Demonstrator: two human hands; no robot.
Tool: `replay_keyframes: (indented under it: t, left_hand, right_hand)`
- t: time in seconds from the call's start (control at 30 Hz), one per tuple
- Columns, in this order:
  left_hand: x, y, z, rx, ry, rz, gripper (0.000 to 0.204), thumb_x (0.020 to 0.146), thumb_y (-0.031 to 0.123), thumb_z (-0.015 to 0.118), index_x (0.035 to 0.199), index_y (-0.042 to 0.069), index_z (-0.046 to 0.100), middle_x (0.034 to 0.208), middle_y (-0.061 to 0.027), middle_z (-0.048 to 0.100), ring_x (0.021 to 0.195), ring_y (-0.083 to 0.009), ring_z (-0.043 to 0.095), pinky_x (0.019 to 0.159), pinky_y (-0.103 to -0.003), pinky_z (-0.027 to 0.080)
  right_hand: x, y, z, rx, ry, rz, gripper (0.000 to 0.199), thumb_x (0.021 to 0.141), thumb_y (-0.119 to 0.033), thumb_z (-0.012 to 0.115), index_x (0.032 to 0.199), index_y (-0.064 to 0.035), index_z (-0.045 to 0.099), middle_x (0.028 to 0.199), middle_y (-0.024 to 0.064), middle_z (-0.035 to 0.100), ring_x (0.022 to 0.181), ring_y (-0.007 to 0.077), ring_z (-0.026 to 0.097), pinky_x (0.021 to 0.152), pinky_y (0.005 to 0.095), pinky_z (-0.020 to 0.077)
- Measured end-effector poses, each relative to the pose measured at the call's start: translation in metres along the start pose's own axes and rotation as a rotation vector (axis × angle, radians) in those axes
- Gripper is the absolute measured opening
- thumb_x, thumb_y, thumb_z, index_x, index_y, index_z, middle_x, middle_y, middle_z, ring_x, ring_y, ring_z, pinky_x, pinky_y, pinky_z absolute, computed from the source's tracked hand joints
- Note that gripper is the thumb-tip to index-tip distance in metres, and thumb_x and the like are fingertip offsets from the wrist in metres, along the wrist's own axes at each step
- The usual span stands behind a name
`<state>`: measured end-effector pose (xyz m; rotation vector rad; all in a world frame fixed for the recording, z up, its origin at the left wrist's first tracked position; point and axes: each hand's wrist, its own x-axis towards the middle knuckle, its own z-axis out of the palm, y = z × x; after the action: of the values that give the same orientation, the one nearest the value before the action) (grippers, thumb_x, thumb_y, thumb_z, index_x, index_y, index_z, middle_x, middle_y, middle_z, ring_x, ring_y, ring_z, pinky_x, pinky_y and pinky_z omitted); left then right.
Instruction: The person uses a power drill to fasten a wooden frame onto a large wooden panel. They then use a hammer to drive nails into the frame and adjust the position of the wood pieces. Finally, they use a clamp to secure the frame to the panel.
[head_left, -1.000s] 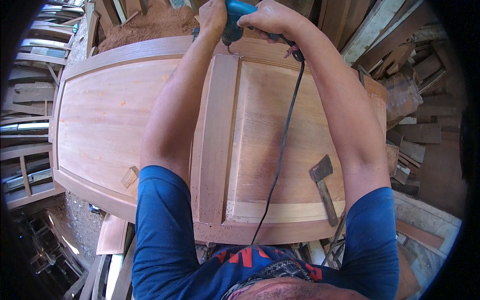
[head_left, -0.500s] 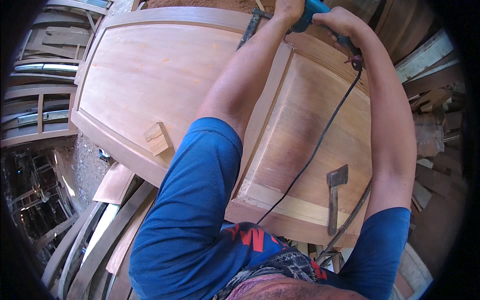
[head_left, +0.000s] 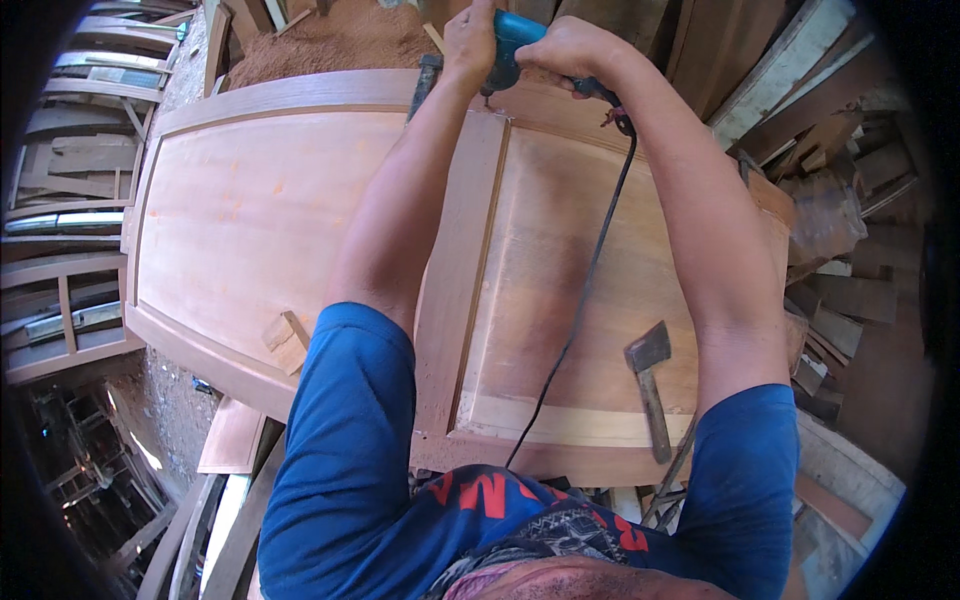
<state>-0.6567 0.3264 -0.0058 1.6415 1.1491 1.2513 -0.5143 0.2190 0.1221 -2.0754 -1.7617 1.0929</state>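
Grips a teal power drill [head_left: 514, 45] with both bare hands, right hand [head_left: 576, 48] curled around the rear handle, left hand [head_left: 470, 42] clasped to the side of the body; cannot tell the exact lay of the left fingers, partly out of view. Points a thin metal bit [head_left: 487, 101] down at the far rail of a pale reddish wooden panelled door [head_left: 270, 210], just below the left hand. Trails a slim black cord [head_left: 597, 260] from below the right hand toward a blue short-sleeved shirt [head_left: 360, 480]. Has a dark metal screw clamp [head_left: 425, 85] just left of the left hand, and, well back from the right hand, a hatchet with grey head and wooden handle [head_left: 650, 392] flat on the door. Shows also a small light-brown wooden block [head_left: 287, 343] well back from the left hand, a reddish sawdust heap [head_left: 335, 50] to its left and weathered planks [head_left: 785, 75] to the right hand's right.
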Motion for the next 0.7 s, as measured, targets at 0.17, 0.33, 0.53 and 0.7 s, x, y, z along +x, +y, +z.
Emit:
replay_keyframes:
  t: [0.17,0.33,0.53,0.7]
  left_hand:
    - [-0.014,0.027,-0.004,-0.14,0.058,-0.335,0.075,0.096,0.062,0.053,0.113,-0.009,0.069,0.106,-0.0185,0.07,0.096,-0.0279,0.06,0.092,-0.04,0.046]
    - [-0.024,0.049,-0.005,-0.125,0.018,-0.291,0.075,0.096,0.061,0.053,0.116,-0.01,0.069,0.107,-0.0199,0.069,0.098,-0.0275,0.06,0.093,-0.04,0.045]
    - [-0.029,0.048,-0.005,-0.207,0.078,-0.274,0.061,0.1,0.055,0.055,0.095,-0.004,0.066,0.085,-0.0085,0.06,0.08,-0.0178,0.053,0.077,-0.035,0.044]
    - [-0.028,0.043,-0.006,-0.234,0.094,-0.236,0.055,0.102,0.05,0.055,0.091,-0.001,0.07,0.076,-0.0028,0.058,0.074,-0.0135,0.051,0.07,-0.033,0.045]
  right_hand:
    - [0.005,-0.007,-0.001,-0.088,-0.035,-0.023,0.034,0.078,-0.033,0.067,0.071,0.0007,0.064,0.053,0.0105,0.056,0.043,0.0214,0.057,0.043,0.0371,0.0485]
    - [0.002,-0.006,-0.002,-0.024,-0.028,0.004,0.034,0.078,-0.032,0.067,0.067,-0.0004,0.062,0.053,0.0118,0.057,0.042,0.0232,0.058,0.044,0.0382,0.0491]
    - [0.0,-0.009,0.0,-0.038,-0.018,-0.004,0.035,0.078,-0.032,0.067,0.065,0.0005,0.062,0.053,0.011,0.056,0.043,0.0233,0.057,0.044,0.0379,0.049]
    - [0.0,-0.011,0.0,-0.048,-0.033,-0.001,0.035,0.077,-0.031,0.067,0.063,0.0003,0.061,0.054,0.0114,0.056,0.044,0.0237,0.058,0.044,0.0384,0.049]
